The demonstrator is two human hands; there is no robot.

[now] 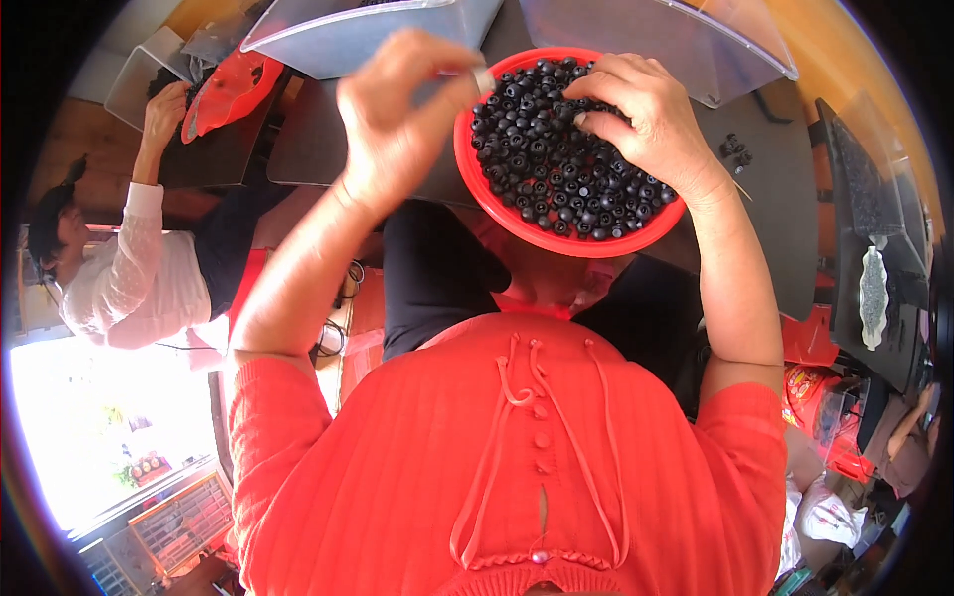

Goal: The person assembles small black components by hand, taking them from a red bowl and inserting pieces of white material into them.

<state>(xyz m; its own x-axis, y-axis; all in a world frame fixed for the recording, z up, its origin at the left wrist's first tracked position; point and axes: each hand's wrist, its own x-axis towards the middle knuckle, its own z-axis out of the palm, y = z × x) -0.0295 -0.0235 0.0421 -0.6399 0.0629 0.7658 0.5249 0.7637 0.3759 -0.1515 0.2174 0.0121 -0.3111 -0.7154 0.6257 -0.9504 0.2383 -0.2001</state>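
Note:
A round red basin (569,248) holds many small black rounded parts (566,164), some with a hole in the end. My right hand (646,114) reaches over the basin's right side. Its curved fingers touch the parts, with a gap between thumb and forefinger. Past the basin's left rim, my left hand (402,114) is raised and blurred by motion. Its thumb and forefinger meet in a pinch near a pale bit (484,79) at the tips. Whether that is a held piece or a finger cover is unclear.
Two clear plastic bins (368,42) (686,55) stand beyond the basin. A few black parts (734,151) lie on the dark table (770,214) at right. At far left another person (134,263) works with a red basin (231,94). A tray (865,189) stands far right.

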